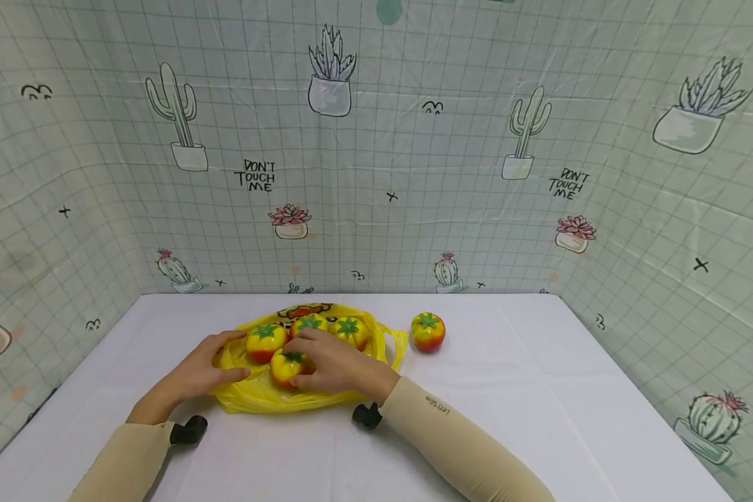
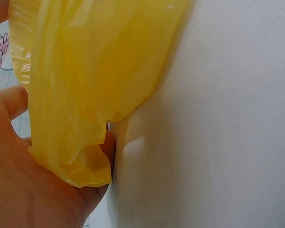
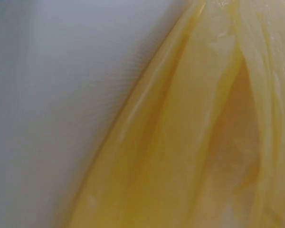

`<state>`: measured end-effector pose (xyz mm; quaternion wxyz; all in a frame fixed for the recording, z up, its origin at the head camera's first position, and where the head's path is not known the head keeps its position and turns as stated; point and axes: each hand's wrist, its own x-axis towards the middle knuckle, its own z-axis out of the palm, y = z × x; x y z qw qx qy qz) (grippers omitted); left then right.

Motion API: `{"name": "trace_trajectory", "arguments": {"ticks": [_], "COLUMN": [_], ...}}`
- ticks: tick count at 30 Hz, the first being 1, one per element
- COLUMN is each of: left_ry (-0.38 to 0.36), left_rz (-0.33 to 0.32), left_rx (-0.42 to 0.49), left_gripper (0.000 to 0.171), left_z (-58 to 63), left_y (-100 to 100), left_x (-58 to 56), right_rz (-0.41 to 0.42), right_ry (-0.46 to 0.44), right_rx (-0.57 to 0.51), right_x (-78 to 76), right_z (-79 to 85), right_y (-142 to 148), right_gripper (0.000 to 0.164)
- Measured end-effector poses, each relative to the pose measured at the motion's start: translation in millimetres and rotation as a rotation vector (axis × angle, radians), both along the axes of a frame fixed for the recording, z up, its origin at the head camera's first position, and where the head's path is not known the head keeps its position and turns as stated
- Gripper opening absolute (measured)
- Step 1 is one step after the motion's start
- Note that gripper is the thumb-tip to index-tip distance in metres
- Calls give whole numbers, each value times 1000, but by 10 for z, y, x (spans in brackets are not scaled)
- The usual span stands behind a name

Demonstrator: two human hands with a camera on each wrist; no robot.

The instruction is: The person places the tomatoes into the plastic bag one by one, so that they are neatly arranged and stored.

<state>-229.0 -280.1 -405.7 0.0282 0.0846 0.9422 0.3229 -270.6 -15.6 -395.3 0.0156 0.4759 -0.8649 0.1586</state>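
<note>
A yellow plastic bag [image 1: 288, 402] lies spread on the table with its mouth open. Several red-and-yellow toy tomatoes with green leafy tops sit in it, among them a left one [image 1: 265, 344], a back one [image 1: 309, 322] and a right one [image 1: 353, 332]. My right hand [image 1: 335, 362] grips the front tomato [image 1: 282, 369] from above, thumb on its near side. At the bag's left edge, my left hand [image 1: 197, 369] holds the plastic, thumb and fingers apart around it. The left wrist view shows the film against the left palm [image 2: 33, 199]. Only plastic and tabletop show in the right wrist view.
Another toy tomato [image 1: 428, 332] stands on the white table [image 1: 508, 390], right of the bag's handle [image 1: 400, 345]. A patterned cloth wall [image 1: 364, 153] encloses the back and sides. Black wrist cameras hang below both wrists, close to the tabletop.
</note>
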Motion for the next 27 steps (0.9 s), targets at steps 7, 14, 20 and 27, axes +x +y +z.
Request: {"name": "trace_trajectory", "arguments": {"ticks": [7,14,20,27], "left_ry": [-4,7,5,10], "left_rz": [4,-2,3,-1], "left_rx": [5,10,8,11], "left_gripper": [80,79,80,79], "left_z": [-1,-2,-6,-4], "left_y": [4,6,10,14], "left_x": [3,1,3,4], "right_rz": [-9,-10,-15,-11], "right_ry": [2,-2,-8,-2], "right_rx": [0,2,12,13], "right_x": [1,1,7,2], "right_z": [-12,-7,-1,-3], "right_y": [-12,-27,-41,-55], "right_gripper": [44,45,45,46]}}
